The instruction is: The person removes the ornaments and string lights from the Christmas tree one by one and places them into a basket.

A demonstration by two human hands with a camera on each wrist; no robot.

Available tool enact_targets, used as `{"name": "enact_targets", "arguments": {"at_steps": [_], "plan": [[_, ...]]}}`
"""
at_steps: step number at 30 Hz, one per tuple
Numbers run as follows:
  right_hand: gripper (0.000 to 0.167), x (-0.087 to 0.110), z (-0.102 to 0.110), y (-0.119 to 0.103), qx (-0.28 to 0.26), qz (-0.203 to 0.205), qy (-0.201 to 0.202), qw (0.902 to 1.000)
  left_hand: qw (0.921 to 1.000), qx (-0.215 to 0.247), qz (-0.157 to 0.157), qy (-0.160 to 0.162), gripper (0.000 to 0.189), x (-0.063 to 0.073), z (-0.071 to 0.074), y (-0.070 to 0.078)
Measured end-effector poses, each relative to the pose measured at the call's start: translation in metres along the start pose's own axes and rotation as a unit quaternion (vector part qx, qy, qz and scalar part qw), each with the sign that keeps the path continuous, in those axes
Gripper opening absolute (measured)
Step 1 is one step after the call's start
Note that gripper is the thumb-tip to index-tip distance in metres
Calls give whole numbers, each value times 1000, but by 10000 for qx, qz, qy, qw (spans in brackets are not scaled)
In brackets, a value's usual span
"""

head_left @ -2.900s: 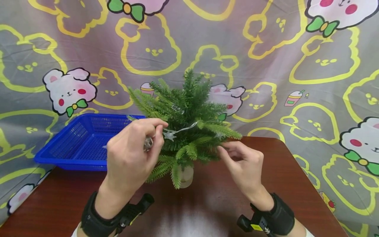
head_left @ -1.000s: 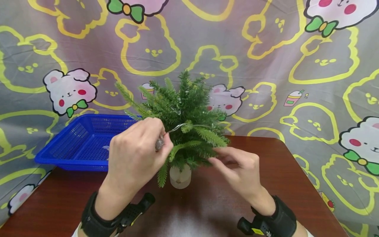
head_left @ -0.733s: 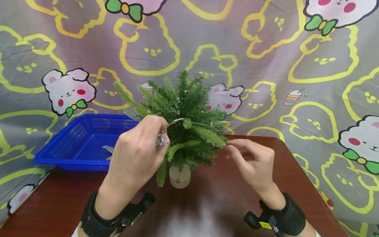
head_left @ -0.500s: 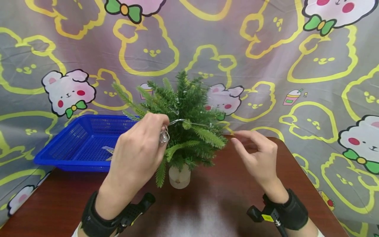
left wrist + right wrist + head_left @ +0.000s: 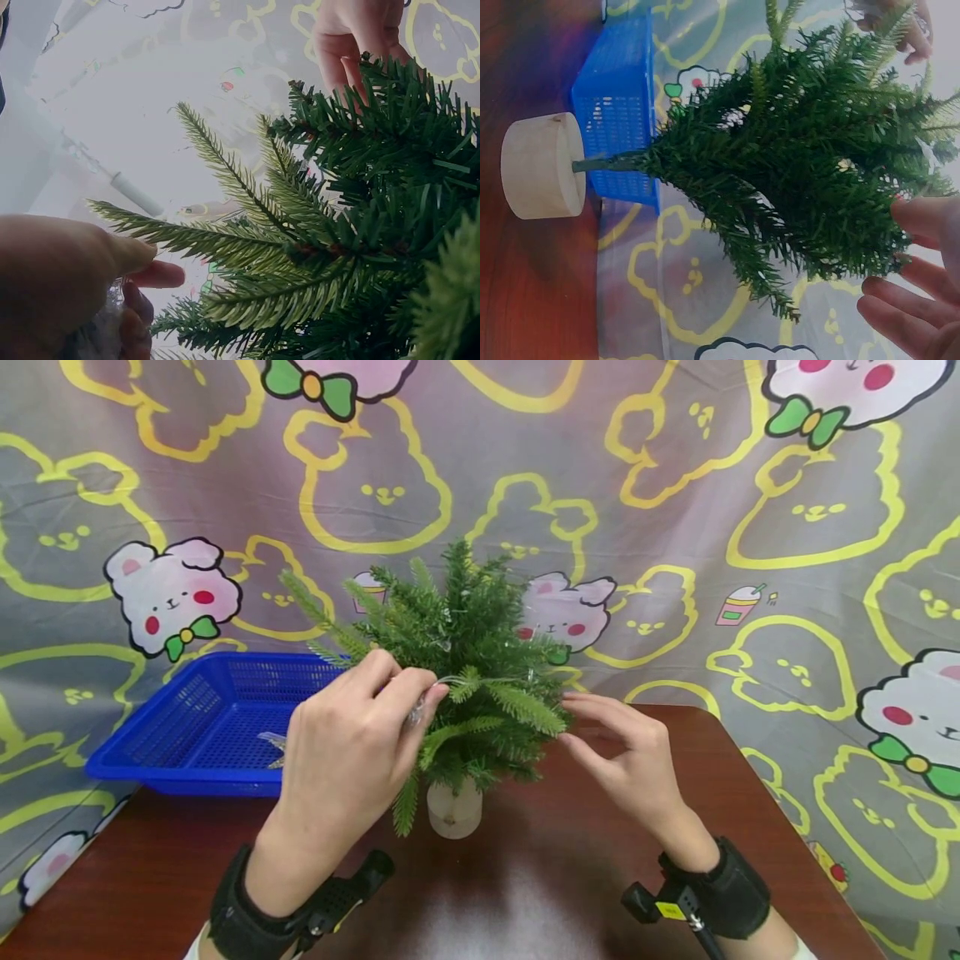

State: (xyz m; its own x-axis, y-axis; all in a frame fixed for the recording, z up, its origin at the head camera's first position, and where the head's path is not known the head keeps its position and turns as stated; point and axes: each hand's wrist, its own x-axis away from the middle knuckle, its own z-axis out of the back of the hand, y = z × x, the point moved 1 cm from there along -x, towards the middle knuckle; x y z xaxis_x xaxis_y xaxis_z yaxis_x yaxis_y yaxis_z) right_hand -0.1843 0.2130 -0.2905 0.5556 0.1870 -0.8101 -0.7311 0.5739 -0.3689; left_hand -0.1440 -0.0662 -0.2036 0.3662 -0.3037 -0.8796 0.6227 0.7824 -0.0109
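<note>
A small artificial Christmas tree (image 5: 480, 643) stands upright on a round pale wooden base (image 5: 544, 166). My left hand (image 5: 352, 727), left of the tree, grips a bunched clear string of lights (image 5: 415, 713), mostly hidden by the fingers. From the thumb and fingertip, its wire (image 5: 491, 680) runs across the front branches to the right side. In the left wrist view, the clear bundle (image 5: 101, 330) shows beneath the curled fingers. At the tree's right side, my right hand (image 5: 630, 752) has its fingers extended and spread, fingertips right at the branch ends.
A blue plastic basket (image 5: 187, 775) sits at the back left of the brown table (image 5: 540, 877), partly behind my left hand. Inside it lies a small gold-coloured item (image 5: 277, 752). A patterned cloth (image 5: 660, 635) hangs behind the table.
The tree has turned and its front branches sit further left. My right hand let go of a branch tip, moved out right, then came back to the branches. The left hand keeps its bundle.
</note>
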Motion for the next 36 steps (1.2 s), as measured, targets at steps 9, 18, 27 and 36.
{"name": "enact_targets", "arguments": {"at_steps": [9, 18, 27, 36], "plan": [[34, 0, -7, 2, 248, 297, 157, 9991, 9992, 159, 363, 58, 49, 0, 0, 0], [23, 3, -10, 2, 433, 254, 341, 9982, 9994, 35, 331, 60, 27, -1, 2, -2], [18, 8, -10, 0, 506, 43, 469, 9976, 9991, 207, 326, 177, 28, -2, 7, -5], [20, 14, -13, -9, 512, 128, 667, 9964, 9952, 336, 587, 714, 36, -1, 9, -6]]}}
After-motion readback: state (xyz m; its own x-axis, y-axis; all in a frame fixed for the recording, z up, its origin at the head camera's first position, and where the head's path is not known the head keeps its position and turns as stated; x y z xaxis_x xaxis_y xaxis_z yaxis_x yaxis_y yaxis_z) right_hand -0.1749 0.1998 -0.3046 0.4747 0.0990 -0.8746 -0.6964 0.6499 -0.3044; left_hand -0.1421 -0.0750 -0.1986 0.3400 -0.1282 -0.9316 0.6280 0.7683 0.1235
